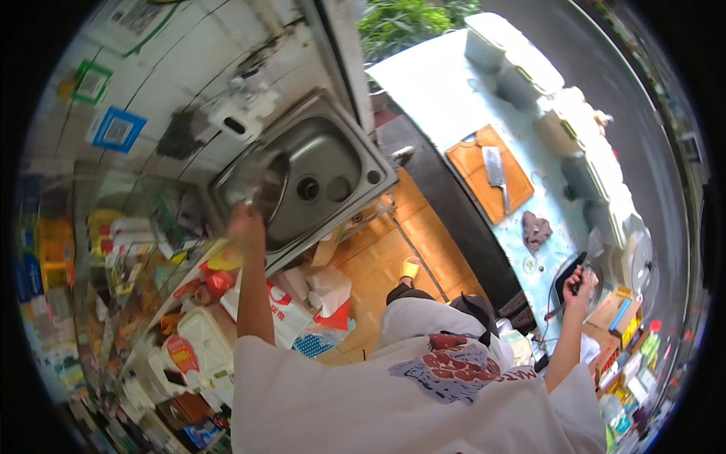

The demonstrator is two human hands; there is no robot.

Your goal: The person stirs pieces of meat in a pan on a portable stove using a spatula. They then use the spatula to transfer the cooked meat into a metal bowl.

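My left hand (248, 224) reaches over the left part of a stainless steel sink (334, 142). Its fingers are closed on the edge of a round, shiny dish or lid (269, 184), blurred and hard to name exactly. Out to the right, my right hand (577, 288) is beside a flat black object (564, 275) on the counter, its fingers curled. Something clear shows by those fingers, and whether they grip anything cannot be made out. A cleaver (494, 170) lies on a wooden cutting board (473, 187), with a crumpled dark cloth (536, 230) nearer the right hand.
Lidded containers (587, 176) line the far side of the counter (420, 85). Below the sink, plastic bags (289, 315) crowd the wooden-look floor (368, 255). A glass case (142, 227) with packaged goods stands at left. Boxes (615, 318) sit at lower right.
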